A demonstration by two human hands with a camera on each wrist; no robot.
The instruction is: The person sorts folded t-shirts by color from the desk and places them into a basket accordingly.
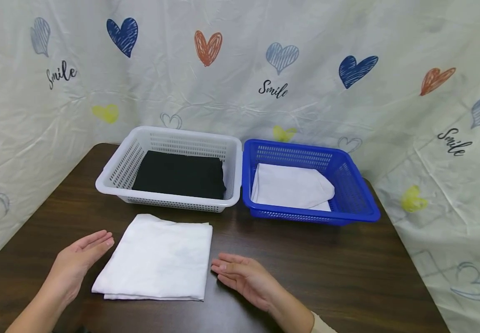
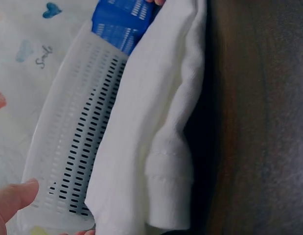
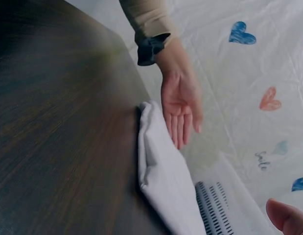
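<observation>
A folded white cloth (image 1: 156, 259) lies flat on the dark wooden table, its layered edge toward me. Just off its left side hovers my left hand (image 1: 77, 259), fingers extended and nothing held. On the opposite side my right hand (image 1: 246, 280) is near the cloth's right edge, palm turned inward, fingers nearly straight and holding nothing. The left wrist view gives a close look at the white cloth's (image 2: 136, 117) thick rolled folds. In the right wrist view, the left hand (image 3: 180, 107) appears beyond the cloth (image 3: 163, 171) with straight fingers.
Behind the cloth stands a white plastic basket (image 1: 169, 202) with folded black fabric (image 1: 179, 175) inside. Beside it, a blue basket (image 1: 306, 216) holds folded white fabric (image 1: 290, 185). A curtain (image 1: 240, 69) printed with hearts hangs behind the table (image 1: 348, 277).
</observation>
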